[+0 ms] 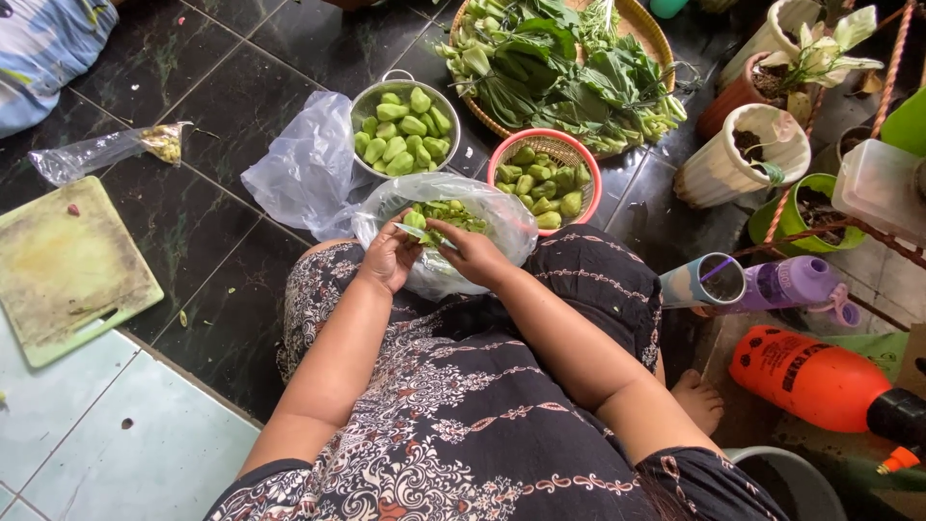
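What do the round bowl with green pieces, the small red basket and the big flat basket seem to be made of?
The bowl looks like bare metal, probably steel: grey, shiny rim with a small handle. The red basket seems plastic: even colour, moulded open weave. The big basket under the leaves looks like woven bamboo or rattan: tan strips, matt.

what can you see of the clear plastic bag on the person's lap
The clear plastic bag is thin, crinkled and see-through, its mouth open upward. It rests on the person's patterned dress, just in front of the red basket and metal bowl. Green vegetable scraps lie inside. The left hand and right hand work over its opening, holding a small green piece.
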